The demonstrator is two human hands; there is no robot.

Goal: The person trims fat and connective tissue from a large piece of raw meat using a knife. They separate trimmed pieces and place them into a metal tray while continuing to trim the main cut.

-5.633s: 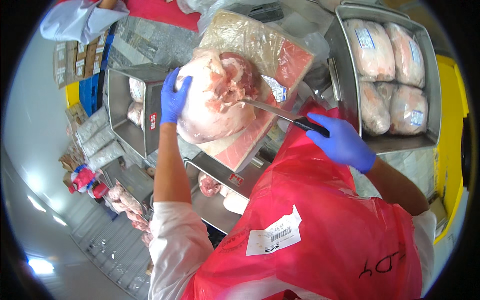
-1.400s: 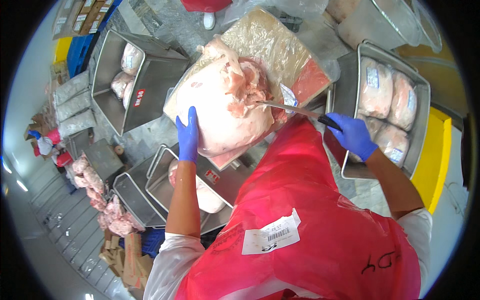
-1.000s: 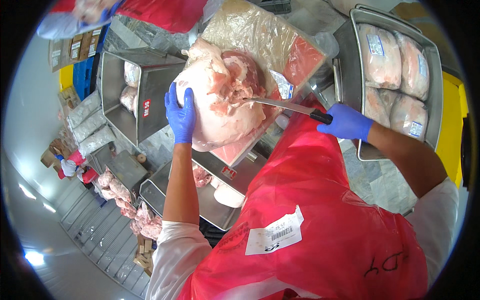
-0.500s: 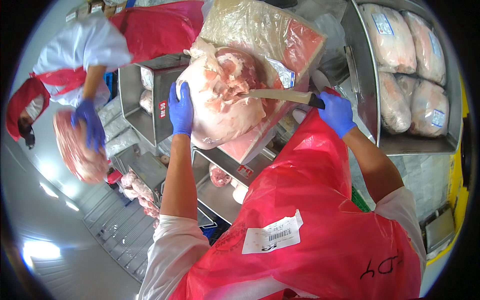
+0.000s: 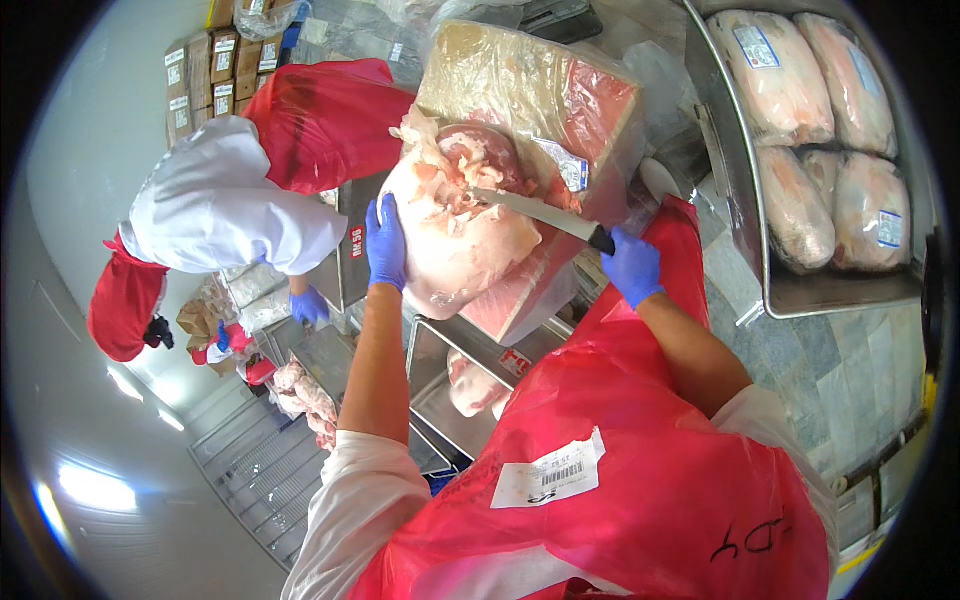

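- Large meat cut (image 5: 455,240) — lying on the plastic-wrapped worktop (image 5: 510,75), pale skin to the left and below, raw red flesh showing toward the upper right; much the same place on the worktop as in the earlier frames.
- Left hand (image 5: 385,243): laid on the left side of the cut, grip spread flat against the skin, as half a second ago.
- Right hand (image 5: 633,268): grip closed round the black handle of the knife (image 5: 550,216), to the right of the cut.
- Blade reaching up and left to the ragged flesh, slanting more steeply than half a second ago; depth of the tip hard to tell.
- Above the blade, on the worktop, a white-and-blue label (image 5: 572,172).
- Off to the right, wrapped meat packs (image 5: 768,80) inside a metal bin (image 5: 850,293).
- Below the worktop, another bin (image 5: 470,347) with pale meat pieces (image 5: 470,388) inside.
- At left, a co-worker (image 5: 215,200) bent over, now covering part of the red-tagged bin (image 5: 368,205) — piece of meat seen under the co-worker's hand (image 5: 310,306) half a second ago now out of sight.
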